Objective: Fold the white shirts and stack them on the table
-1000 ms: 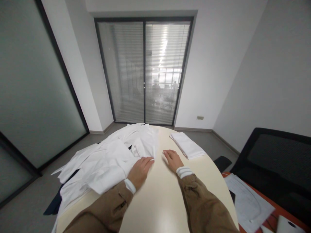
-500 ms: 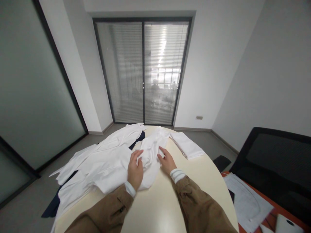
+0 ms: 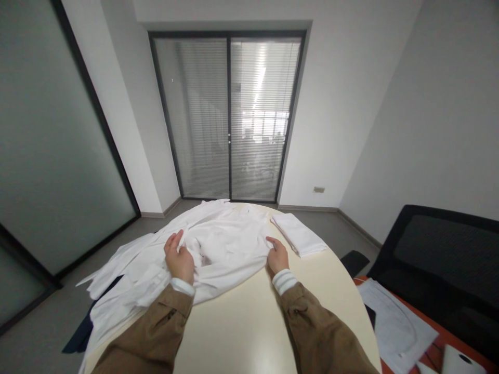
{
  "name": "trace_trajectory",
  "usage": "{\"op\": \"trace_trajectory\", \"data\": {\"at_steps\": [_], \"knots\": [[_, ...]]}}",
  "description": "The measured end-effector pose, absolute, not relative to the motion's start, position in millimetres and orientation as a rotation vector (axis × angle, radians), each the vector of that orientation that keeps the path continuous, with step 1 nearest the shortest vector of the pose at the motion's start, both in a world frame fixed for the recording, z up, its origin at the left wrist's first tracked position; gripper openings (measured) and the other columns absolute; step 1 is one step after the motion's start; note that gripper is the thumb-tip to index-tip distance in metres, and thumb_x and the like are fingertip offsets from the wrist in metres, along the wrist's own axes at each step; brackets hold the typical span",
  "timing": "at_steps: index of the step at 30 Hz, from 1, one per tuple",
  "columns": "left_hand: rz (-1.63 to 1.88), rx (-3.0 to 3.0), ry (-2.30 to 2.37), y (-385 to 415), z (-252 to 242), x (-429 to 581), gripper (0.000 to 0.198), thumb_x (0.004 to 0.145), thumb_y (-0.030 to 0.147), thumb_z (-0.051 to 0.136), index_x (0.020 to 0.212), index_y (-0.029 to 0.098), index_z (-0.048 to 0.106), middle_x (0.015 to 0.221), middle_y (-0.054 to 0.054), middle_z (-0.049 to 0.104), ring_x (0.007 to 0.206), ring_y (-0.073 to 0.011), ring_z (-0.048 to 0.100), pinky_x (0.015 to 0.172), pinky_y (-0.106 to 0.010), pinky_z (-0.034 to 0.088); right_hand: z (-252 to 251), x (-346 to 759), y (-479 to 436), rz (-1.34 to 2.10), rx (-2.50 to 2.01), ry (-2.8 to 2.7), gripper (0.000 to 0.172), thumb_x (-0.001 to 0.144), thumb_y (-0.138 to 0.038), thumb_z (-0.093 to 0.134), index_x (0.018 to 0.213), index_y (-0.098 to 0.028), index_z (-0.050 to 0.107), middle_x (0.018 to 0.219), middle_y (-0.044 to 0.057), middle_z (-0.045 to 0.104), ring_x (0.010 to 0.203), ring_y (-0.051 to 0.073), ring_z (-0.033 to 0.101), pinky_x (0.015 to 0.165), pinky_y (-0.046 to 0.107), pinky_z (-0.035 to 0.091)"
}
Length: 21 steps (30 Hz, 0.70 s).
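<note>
Left hand (image 3: 179, 259) partly closed, fingers gathering fold of white garment (image 3: 228, 249). Right hand (image 3: 277, 255) nearly closed, fingertips pinching garment's right edge. Garment lies bunched on cream oval bench (image 3: 241, 322), hanging over bench's left side. Folded white cloth (image 3: 298, 235) rests on bench, just beside right hand.

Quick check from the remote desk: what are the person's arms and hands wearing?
The left sleeve and right sleeve are tan-brown, each with a small dark fastening. The left cuff looks plain white; the right cuff is white with grey stripes. The left hand and right hand are bare, with no gloves or cables.
</note>
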<state>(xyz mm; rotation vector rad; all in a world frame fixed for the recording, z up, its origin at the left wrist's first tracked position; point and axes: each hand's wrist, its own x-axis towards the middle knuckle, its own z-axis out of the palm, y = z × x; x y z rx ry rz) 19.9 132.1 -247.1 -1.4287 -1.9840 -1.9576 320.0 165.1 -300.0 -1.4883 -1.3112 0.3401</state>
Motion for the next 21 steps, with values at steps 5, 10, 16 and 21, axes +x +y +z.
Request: {"op": "trace_trajectory", "data": {"at_steps": [5, 10, 16, 21], "knots": [[-1.358, -2.025, -1.663, 109.9, -236.6, 42.8, 0.043, 0.087, 0.009, 0.041, 0.118, 0.023, 0.068, 0.141, -0.003, 0.055, 0.136, -0.0265, 0.039, 0.117, -0.046, 0.03, -290.7, 319.1, 163.5, 0.369, -1.363, -1.267, 0.042, 0.079, -0.023, 0.045, 0.113, -0.014, 0.067, 0.12, 0.013, 0.068, 0.115, 0.026, 0.06, 0.107, 0.041, 0.043], [-0.925, -2.255, -1.804, 101.4, -243.4, 59.9, 0.051, 0.092, 0.034, 0.052, 0.141, 0.022, 0.05, 0.131, -0.011, 0.059, 0.111, -0.0294, 0.057, 0.097, -0.044, 0.045, -291.3, 318.8, 164.4, 0.406, -1.4, -1.271, 0.038, 0.071, -0.023, 0.052, 0.106, -0.015, 0.067, 0.104, 0.012, 0.071, 0.097, 0.028, 0.065, 0.097, 0.043, 0.049], [-0.891, -2.295, -1.887, 101.1, -245.1, 61.2, 0.03, 0.092, 0.032, 0.051, 0.115, 0.018, 0.063, 0.109, -0.011, 0.064, 0.1, -0.0258, 0.062, 0.085, -0.035, 0.048, -292.9, 315.1, 162.5, 0.415, -1.286, -1.495, 0.06, 0.059, -0.005, 0.04, 0.112, -0.017, 0.067, 0.119, 0.008, 0.068, 0.119, 0.022, 0.059, 0.111, 0.041, 0.04], [-0.962, -2.566, -1.808, 93.2, -235.8, 70.6, 0.032, 0.097, 0.037, 0.043, 0.082, 0.02, 0.064, 0.08, -0.006, 0.067, 0.08, -0.0214, 0.064, 0.077, -0.031, 0.047, -282.4, 299.6, 152.0, 0.406, -1.116, -1.816, 0.084, 0.06, 0.002, 0.035, 0.138, -0.022, 0.056, 0.144, 0.004, 0.054, 0.138, 0.018, 0.043, 0.118, 0.043, 0.031]]}}
